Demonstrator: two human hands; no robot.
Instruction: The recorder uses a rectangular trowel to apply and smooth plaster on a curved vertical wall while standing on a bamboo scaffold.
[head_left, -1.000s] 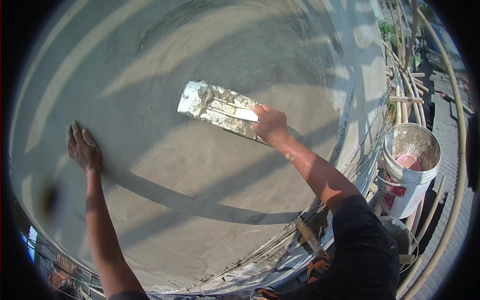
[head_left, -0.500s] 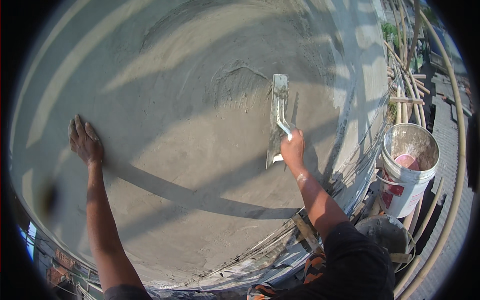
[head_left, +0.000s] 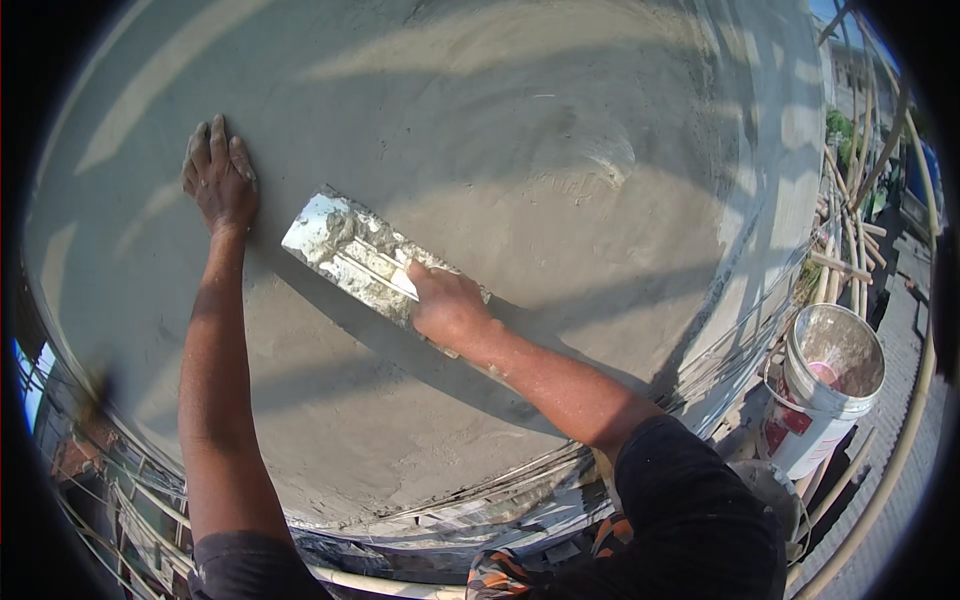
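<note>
My right hand (head_left: 452,308) is wrapped round the handle of a plastering trowel (head_left: 345,248), a long flat blade with its back crusted in wet mortar. The blade lies at a slant near the middle of the grey plastered wall (head_left: 450,190), its far end toward my left hand. Whether its whole face touches the plaster is hidden beneath it. My left hand (head_left: 220,180) rests against the wall at the left, fingers stretched upward and holding nothing. A small rough patch (head_left: 605,160) of plaster shows up and right of the trowel.
At the right stands a white bucket (head_left: 815,435) with mortar-smeared walls and something pink inside. A dark tub (head_left: 770,490) sits below it. Bamboo poles (head_left: 905,400) run along the right side over a corrugated roof (head_left: 935,440). More poles cross at the lower left.
My right hand has swung the trowel left and turned it from upright to slanted. The rough plaster ridge near the middle now looks smoother. My left hand stays on the wall.
</note>
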